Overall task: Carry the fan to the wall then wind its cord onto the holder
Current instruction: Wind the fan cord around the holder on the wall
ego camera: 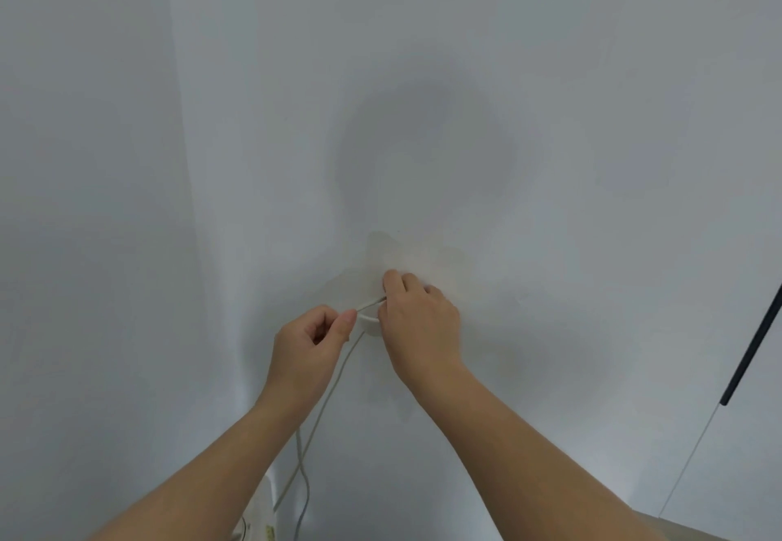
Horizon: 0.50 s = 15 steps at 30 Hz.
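Observation:
A thin white cord (pixel 328 392) runs up the white wall from the bottom of the view to a small white holder (pixel 369 322) fixed on the wall. My left hand (pixel 311 346) pinches the cord just left of the holder. My right hand (pixel 419 320) covers the holder's right side and grips the cord's short stretch there. A white part of the fan (pixel 258 515) shows at the bottom edge, below my left forearm; the remainder of the fan is out of view.
The white wall (pixel 423 117) fills the view, with a corner line at the left. A dark pole (pixel 753 346) with a thin white line below it leans at the right edge. A beige floor patch (pixel 694 532) shows at the bottom right.

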Tool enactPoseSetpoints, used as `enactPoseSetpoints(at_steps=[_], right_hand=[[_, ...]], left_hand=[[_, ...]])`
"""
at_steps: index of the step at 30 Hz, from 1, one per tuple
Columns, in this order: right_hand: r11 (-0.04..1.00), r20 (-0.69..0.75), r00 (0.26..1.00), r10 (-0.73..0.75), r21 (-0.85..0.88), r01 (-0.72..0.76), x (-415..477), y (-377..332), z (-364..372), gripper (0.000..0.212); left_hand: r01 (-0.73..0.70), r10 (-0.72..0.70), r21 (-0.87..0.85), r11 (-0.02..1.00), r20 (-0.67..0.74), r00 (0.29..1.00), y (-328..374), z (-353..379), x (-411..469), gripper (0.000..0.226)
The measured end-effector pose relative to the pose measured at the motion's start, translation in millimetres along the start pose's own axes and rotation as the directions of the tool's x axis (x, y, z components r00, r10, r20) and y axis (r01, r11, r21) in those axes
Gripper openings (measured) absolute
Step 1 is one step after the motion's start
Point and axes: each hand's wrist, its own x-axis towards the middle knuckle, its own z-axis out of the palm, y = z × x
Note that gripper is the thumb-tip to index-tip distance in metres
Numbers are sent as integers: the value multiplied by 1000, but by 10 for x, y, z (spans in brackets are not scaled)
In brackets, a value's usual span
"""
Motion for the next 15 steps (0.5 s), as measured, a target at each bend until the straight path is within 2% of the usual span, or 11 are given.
enactPoseSetpoints(at_steps=[4, 8, 11, 15], right_hand=[[996, -47, 999, -16, 84, 20, -28, 64, 49, 37], [970, -106, 993, -44, 234, 68, -78, 169, 48, 26], [924, -114, 990, -84, 364, 121, -84, 305, 5, 15], [841, -92, 980, -177, 503, 199, -92, 530, -21, 23]], left_hand=[[38, -39, 80, 996, 15, 999, -44, -49, -24, 44], [124, -141, 121, 985, 149, 979, -168, -93, -33, 50], [176, -209, 168, 970, 209, 955, -188, -98, -33, 43], [148, -189, 212, 966, 188, 964, -152, -6, -65, 33]])
